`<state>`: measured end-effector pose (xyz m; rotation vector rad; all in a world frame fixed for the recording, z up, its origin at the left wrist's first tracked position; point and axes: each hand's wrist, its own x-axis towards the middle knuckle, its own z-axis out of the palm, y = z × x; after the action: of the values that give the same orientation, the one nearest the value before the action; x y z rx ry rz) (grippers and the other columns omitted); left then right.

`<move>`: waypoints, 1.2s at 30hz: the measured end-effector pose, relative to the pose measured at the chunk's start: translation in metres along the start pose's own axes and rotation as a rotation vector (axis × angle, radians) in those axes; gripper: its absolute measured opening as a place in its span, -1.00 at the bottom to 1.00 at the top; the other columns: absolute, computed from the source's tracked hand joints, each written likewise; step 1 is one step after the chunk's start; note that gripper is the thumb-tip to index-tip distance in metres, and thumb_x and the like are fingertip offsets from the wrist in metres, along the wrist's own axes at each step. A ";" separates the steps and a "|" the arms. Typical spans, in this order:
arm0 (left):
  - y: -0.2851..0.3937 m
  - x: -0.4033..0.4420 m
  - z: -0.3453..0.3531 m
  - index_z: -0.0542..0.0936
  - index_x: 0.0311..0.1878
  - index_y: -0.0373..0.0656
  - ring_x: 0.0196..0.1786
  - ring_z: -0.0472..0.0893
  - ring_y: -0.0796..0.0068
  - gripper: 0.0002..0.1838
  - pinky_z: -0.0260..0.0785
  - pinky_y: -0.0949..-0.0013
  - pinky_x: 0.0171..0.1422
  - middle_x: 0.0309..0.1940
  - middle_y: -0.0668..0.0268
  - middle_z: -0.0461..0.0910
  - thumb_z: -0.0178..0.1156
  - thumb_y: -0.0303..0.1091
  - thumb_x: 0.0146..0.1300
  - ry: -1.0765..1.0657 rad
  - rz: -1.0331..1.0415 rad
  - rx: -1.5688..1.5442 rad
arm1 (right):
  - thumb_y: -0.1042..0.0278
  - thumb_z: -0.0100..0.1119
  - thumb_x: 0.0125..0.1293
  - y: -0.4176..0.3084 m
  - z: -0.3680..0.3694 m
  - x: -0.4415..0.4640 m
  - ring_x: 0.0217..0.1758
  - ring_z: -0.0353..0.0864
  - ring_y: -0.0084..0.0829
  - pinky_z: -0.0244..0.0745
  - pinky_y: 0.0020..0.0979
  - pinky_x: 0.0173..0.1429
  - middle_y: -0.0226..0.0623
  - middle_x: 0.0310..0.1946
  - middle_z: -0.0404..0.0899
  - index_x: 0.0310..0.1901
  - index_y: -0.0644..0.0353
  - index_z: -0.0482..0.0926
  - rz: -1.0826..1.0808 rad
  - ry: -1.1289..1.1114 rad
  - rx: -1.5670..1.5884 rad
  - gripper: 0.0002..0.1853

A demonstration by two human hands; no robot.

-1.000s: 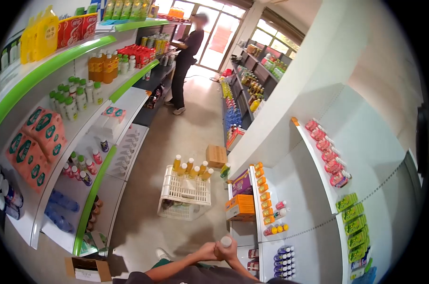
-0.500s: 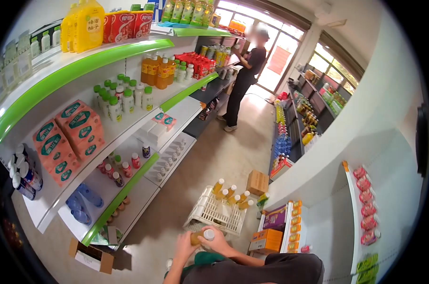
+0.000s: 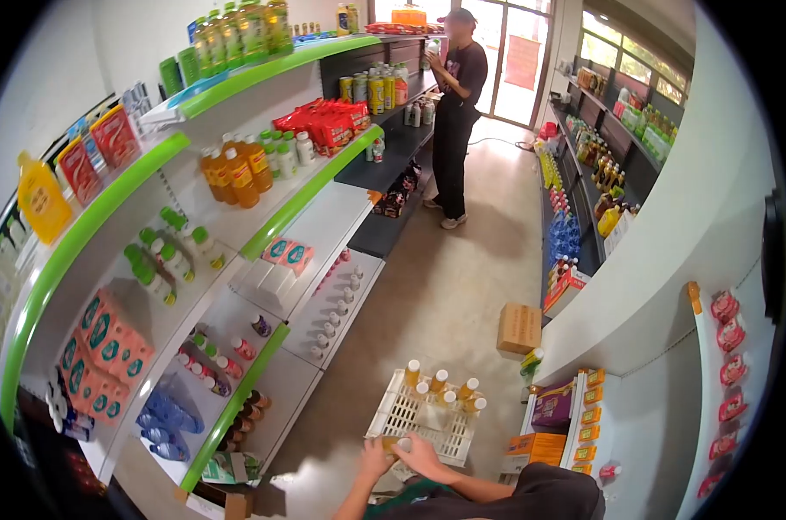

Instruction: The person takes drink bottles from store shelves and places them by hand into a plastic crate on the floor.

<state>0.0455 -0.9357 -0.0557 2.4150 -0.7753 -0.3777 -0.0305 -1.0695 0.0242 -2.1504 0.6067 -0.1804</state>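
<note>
Pink slick-looking packs [image 3: 107, 360] with teal patches are slumping together on the white shelf [image 3: 175, 308] at far left; see-through blue plastic bottles [image 3: 168, 423] are lying one level down. Then the person's left hand [image 3: 376, 460] is showing, forearm slanting up from the bottom edge, fingers clamping on the left end of a small amber bottle [image 3: 395, 444] with a round white cap. So yeah, both hands are holding that one, tilted, just by the near edge of the white plastic lattice crate [image 3: 393, 420]. Right hand [image 3: 421, 457] is angling in from the right, back facing up, fingers clamping near the cap, though the tips are mostly hiding. Six white-capped amber bottles [image 3: 439, 386] are standing at the crate's far side, and a boxy brown cardboard carton [image 3: 519, 328] is sitting beyond.
</note>
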 end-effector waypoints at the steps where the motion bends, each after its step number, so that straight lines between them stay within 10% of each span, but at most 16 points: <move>1: 0.006 0.010 0.004 0.25 0.28 -0.06 0.03 0.50 -0.14 -0.19 0.41 0.00 0.05 0.05 -0.09 0.43 0.40 -0.09 -0.03 0.004 0.042 -0.135 | 0.01 0.23 0.20 0.004 0.001 0.006 -0.48 0.67 -0.23 0.55 -0.28 -0.35 -0.07 -0.51 0.62 -0.17 0.31 0.47 0.004 0.004 0.016 -0.55; 4: 0.020 0.030 0.012 0.24 0.28 -0.08 0.02 0.52 -0.19 -0.25 0.40 -0.02 0.08 -0.02 -0.16 0.50 0.34 -0.18 0.02 -0.242 -0.254 -0.319 | 0.00 0.22 0.16 0.019 0.003 0.027 -0.28 0.64 0.05 0.53 -0.13 -0.19 0.11 -0.38 0.60 -0.06 0.37 0.42 0.276 -0.107 0.109 -0.46; 7: -0.018 0.043 0.079 0.29 0.28 -0.23 0.14 0.50 -0.06 -0.40 0.34 0.12 0.20 0.03 -0.12 0.52 0.18 -0.30 0.17 0.025 -0.032 -0.564 | 0.05 0.22 0.14 0.058 0.029 0.044 -0.11 0.55 0.18 0.45 0.00 -0.06 0.25 -0.22 0.54 -0.04 0.35 0.38 0.139 -0.006 0.050 -0.46; 10: -0.023 0.048 0.096 0.26 0.30 -0.27 0.20 0.45 -0.05 -0.47 0.31 0.11 0.24 0.12 -0.13 0.45 -0.01 -0.21 0.33 -0.019 -0.224 -0.681 | 0.12 0.23 0.19 0.075 0.040 0.056 -0.49 0.54 0.05 0.43 -0.10 -0.44 0.04 -0.55 0.52 -0.13 0.37 0.38 0.037 0.058 -0.044 -0.55; 14: 0.010 0.060 0.068 0.19 0.35 -0.10 -0.10 0.52 -0.24 -0.45 0.38 -0.09 -0.04 -0.17 -0.18 0.56 0.00 -0.29 0.30 -0.120 -0.362 -0.598 | 0.16 0.26 0.16 0.067 0.030 0.085 -0.23 0.55 0.16 0.44 -0.05 -0.18 0.18 -0.33 0.54 -0.13 0.37 0.36 0.156 0.040 -0.063 -0.55; 36: -0.016 0.118 0.140 0.06 0.45 -0.03 0.12 0.50 -0.06 -0.30 0.33 0.12 0.18 0.08 -0.14 0.48 -0.01 -0.31 0.23 -0.217 -0.336 -0.588 | 0.10 0.24 0.19 0.142 0.073 0.130 -0.21 0.57 0.15 0.45 -0.07 -0.15 0.17 -0.30 0.56 -0.06 0.35 0.29 0.130 0.145 -0.124 -0.49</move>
<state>0.0874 -1.0573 -0.1879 1.9515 -0.2761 -0.8773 0.0569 -1.1519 -0.1429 -2.2211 0.8592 -0.2345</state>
